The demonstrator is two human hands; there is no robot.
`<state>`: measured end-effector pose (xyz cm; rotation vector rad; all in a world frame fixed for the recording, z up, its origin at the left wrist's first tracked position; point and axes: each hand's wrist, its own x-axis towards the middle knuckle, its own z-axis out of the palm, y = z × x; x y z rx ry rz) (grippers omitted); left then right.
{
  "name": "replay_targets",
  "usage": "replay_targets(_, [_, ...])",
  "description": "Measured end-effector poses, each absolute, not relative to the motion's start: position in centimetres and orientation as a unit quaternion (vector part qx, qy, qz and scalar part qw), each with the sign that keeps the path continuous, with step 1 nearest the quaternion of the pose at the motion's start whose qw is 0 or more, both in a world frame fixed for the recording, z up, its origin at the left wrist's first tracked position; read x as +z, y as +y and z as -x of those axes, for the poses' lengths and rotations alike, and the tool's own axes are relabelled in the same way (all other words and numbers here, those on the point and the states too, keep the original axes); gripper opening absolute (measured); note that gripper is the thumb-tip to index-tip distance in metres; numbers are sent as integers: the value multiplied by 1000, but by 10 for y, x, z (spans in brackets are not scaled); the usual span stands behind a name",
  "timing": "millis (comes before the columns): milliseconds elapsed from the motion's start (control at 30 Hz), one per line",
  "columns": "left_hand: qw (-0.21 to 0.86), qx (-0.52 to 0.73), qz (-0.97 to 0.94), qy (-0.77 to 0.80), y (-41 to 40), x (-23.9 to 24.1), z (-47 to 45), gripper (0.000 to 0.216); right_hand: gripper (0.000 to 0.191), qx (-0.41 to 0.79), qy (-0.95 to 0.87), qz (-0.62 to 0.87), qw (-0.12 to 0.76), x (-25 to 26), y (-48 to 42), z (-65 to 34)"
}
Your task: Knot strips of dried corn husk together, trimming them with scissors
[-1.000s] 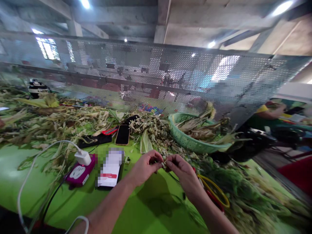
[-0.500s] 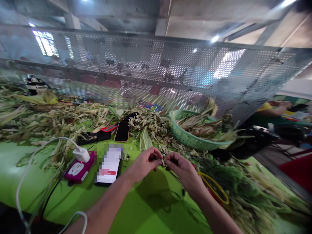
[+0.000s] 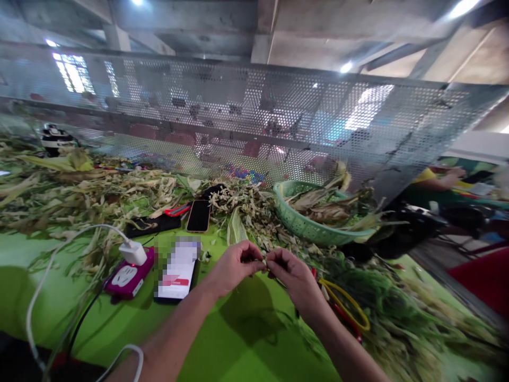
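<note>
Over the green tabletop (image 3: 234,350), my left hand (image 3: 235,267) and my right hand (image 3: 293,276) meet fingertip to fingertip. Both are closed in a pinch on a small pale plant piece (image 3: 264,261), mostly covered by the fingers; its exact kind I cannot make out. Just beyond the hands lies a pale green husk leaf (image 3: 236,227) beside a heap of dried husk scraps (image 3: 254,204). Beside my right wrist are a yellow loop (image 3: 353,306) and a red-handled tool (image 3: 347,317), partly hidden by the forearm.
Left of my hands lie a lit phone (image 3: 178,270), a dark phone (image 3: 199,216) and a purple power strip (image 3: 131,273) with a white charger and cable. A green basket (image 3: 310,228) holds dry husks. Green fibres (image 3: 382,297) spread right. A perforated metal panel (image 3: 222,116) stands behind.
The view has shifted very slightly. My hands stay together, still pinching the small pale piece, with only tiny finger movement; more of the red-handled tool shows beside my right wrist.
</note>
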<state>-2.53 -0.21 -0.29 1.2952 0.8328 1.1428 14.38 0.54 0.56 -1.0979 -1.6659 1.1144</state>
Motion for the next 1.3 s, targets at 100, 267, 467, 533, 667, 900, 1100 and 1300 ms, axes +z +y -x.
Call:
replay_targets(100, [571,486,-549,368,-1,-7,25,31,15,435,-674,446,397,5,7,-146])
replay_targets(267, [573,484,-531,394,1,-11,23,29,15,438,-670,455,390,5,9,-146])
replay_targets(467, [563,484,-531,408,0,-11,23,28,13,423,-669,439,426,6,6,-144])
replay_targets(533, [561,482,-532,413,0,-11,22,29,11,413,-667,429,447,4,6,-144])
replay_targets(667, [564,483,-526,415,0,-12,21,29,6,362,-683,429,466,0,5,-145])
replay_targets(900, [576,491,-507,413,1,-13,22,33,7,258,-731,423,469,6,-1,-143])
replay_targets(1100, [576,499,-495,417,-1,-11,21,33,7,258,-745,417,453,11,-3,-144])
replay_targets(1300, [579,497,-490,422,-4,-6,21,31,9,310,-735,409,443,9,2,-145])
